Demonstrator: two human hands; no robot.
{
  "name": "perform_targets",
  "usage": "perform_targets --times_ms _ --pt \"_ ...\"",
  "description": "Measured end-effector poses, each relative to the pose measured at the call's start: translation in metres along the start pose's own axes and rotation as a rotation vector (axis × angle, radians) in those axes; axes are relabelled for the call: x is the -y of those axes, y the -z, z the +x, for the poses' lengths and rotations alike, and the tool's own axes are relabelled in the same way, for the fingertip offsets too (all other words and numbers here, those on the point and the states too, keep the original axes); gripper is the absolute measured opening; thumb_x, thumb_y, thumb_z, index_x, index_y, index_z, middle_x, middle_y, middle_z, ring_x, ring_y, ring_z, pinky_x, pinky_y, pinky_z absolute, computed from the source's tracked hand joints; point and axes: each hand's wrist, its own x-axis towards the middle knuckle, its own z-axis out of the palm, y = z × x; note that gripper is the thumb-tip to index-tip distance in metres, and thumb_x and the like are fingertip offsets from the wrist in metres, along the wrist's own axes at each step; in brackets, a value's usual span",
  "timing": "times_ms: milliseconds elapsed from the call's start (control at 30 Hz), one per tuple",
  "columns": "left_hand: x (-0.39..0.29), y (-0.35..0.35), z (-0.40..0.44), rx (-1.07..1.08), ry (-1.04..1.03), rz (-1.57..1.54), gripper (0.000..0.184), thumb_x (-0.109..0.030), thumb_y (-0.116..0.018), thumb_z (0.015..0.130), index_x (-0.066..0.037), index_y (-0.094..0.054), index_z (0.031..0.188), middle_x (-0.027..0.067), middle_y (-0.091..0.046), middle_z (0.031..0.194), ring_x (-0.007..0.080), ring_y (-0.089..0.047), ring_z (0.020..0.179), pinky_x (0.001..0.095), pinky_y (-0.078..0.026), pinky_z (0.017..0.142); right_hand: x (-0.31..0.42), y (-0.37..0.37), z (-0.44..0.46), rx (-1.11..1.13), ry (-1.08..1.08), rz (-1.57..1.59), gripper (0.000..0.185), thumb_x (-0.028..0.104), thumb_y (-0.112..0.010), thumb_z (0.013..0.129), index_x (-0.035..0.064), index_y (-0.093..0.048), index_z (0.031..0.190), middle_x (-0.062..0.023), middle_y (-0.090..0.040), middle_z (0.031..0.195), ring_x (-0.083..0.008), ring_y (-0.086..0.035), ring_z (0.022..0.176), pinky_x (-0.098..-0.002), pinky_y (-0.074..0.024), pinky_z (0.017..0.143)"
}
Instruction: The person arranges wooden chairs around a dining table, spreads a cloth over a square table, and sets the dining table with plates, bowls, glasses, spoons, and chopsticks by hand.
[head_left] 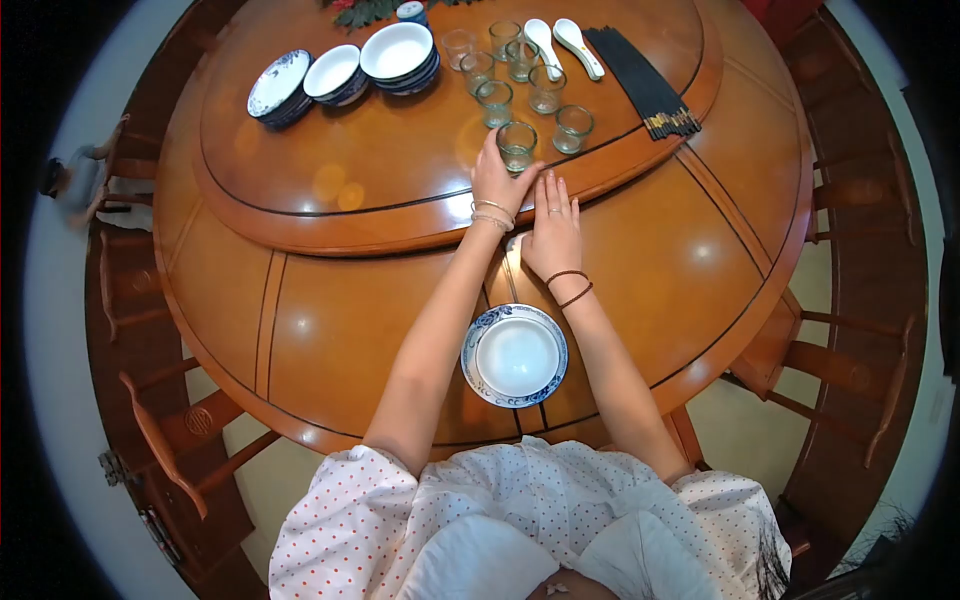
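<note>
My left hand (494,185) has its fingers wrapped round a clear drinking glass (517,150) at the near edge of the raised wooden turntable (380,175). Beside it, my right hand (554,228) lies flat against the turntable's rim, fingers stretched out and holding nothing. Several more glasses (545,90) stand just beyond the left hand; one glass (573,130) is to its right. Between my forearms, a white bowl (517,357) sits on a blue-and-white plate (471,360) on the lower tabletop.
Stacked plates (280,85), small bowls (335,74) and larger bowls (400,55) stand at the turntable's far left. Two white spoons (579,50) and a bundle of black chopsticks (645,85) lie right of the glasses. Wooden chairs (195,425) surround the round table (330,330).
</note>
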Motion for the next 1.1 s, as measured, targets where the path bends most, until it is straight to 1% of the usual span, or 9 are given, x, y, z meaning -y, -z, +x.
perform_targets --times_ms 67,167,267,367,433,567,767,833,1100 --pt "0.012 -0.001 -0.001 -0.066 -0.004 -0.037 0.058 -0.016 -0.071 0.063 0.002 -0.038 0.108 0.017 -0.053 0.103 0.0255 -0.054 0.092 0.0302 -0.043 0.078 0.001 -0.004 -0.003 0.018 0.037 0.019 0.067 0.005 -0.051 0.064 -0.0015 -0.023 0.126 -0.0158 -0.021 0.132 -0.0271 -0.019 0.123 -0.0419 -0.0156 0.1" --pt "0.013 0.017 -0.015 -0.02 0.023 -0.276 0.053 -0.013 -0.069 0.066 0.002 -0.038 0.106 0.0134 -0.053 0.104 0.0195 -0.053 0.091 0.0287 -0.044 0.077 -0.001 0.001 -0.011 0.029 0.122 0.021 0.065 0.01 -0.052 0.068 -0.003 -0.023 0.125 -0.0179 -0.026 0.129 -0.0283 -0.022 0.122 -0.0385 -0.0186 0.1" --pt "-0.011 0.055 -0.055 0.055 0.248 -0.595 0.045 -0.008 -0.065 0.069 0.001 -0.039 0.105 0.0113 -0.054 0.101 0.0155 -0.053 0.09 0.0262 -0.044 0.076 0.002 0.012 -0.026 0.068 0.017 0.8 0.067 0.024 -0.058 0.073 -0.0012 -0.025 0.124 -0.0195 -0.04 0.119 -0.0321 -0.042 0.107 -0.0351 -0.0356 0.088" --pt "-0.032 0.079 -0.113 0.073 0.528 -1.003 0.035 -0.002 -0.06 0.072 0.0 -0.041 0.102 0.0113 -0.054 0.1 0.0147 -0.054 0.087 0.0243 -0.045 0.075 0.015 0.042 -0.064 0.105 0.114 0.825 0.068 0.021 -0.064 0.068 0.0032 -0.028 0.124 -0.0187 -0.044 0.115 -0.0302 -0.047 0.101 -0.0341 -0.0392 0.083" --pt "-0.052 0.089 -0.154 0.067 0.791 -1.052 0.033 -0.005 -0.059 0.075 0.0 -0.042 0.103 0.0092 -0.055 0.097 0.014 -0.055 0.084 0.0244 -0.046 0.073 0.013 0.046 -0.095 0.062 0.181 0.752 0.066 0.019 -0.065 0.067 0.0042 -0.031 0.122 -0.0174 -0.047 0.11 -0.0285 -0.05 0.095 -0.0327 -0.0413 0.079" --pt "-0.072 0.094 -0.21 0.147 0.882 -1.123 0.024 -0.018 -0.05 0.083 -0.004 -0.046 0.102 0.0064 -0.055 0.095 0.0101 -0.053 0.08 0.0223 -0.044 0.068 0.012 0.062 -0.152 0.023 0.129 0.628 0.057 0.015 -0.067 0.064 0.0031 -0.041 0.113 -0.013 -0.053 0.093 -0.0228 -0.056 0.078 -0.0289 -0.0464 0.067" --pt "-0.101 0.112 -0.231 0.555 1.29 -1.291 0.042 -0.041 -0.032 0.087 -0.005 -0.045 0.106 0.0077 -0.054 0.1 0.0148 -0.053 0.091 0.0272 -0.044 0.075 0.004 0.082 -0.176 0.069 0.005 0.59 0.046 0.018 -0.069 0.059 0.0024 -0.046 0.095 -0.0128 -0.054 0.085 -0.023 -0.057 0.066 -0.0313 -0.0476 0.057" --pt "-0.101 0.112 -0.243 0.679 1.292 -1.254 0.053 -0.048 -0.023 0.086 -0.006 -0.043 0.111 0.0094 -0.052 0.103 0.0181 -0.051 0.096 0.0303 -0.043 0.078 -0.003 0.085 -0.179 0.014 0.226 0.407 0.045 0.019 -0.068 0.059 0.0025 -0.046 0.095 -0.0137 -0.054 0.084 -0.027 -0.057 0.069 -0.0328 -0.0473 0.057" --pt "-0.108 0.127 -0.259 0.717 1.276 -1.17 0.058 -0.051 -0.021 0.085 -0.005 -0.041 0.114 0.012 -0.048 0.112 0.0214 -0.047 0.102 0.0343 -0.041 0.081 0.002 0.076 -0.17 0.17 0.302 0.234 0.041 0.033 -0.061 0.066 0.0033 -0.048 0.092 -0.0111 -0.055 0.083 -0.0281 -0.056 0.075 -0.0348 -0.0463 0.059"
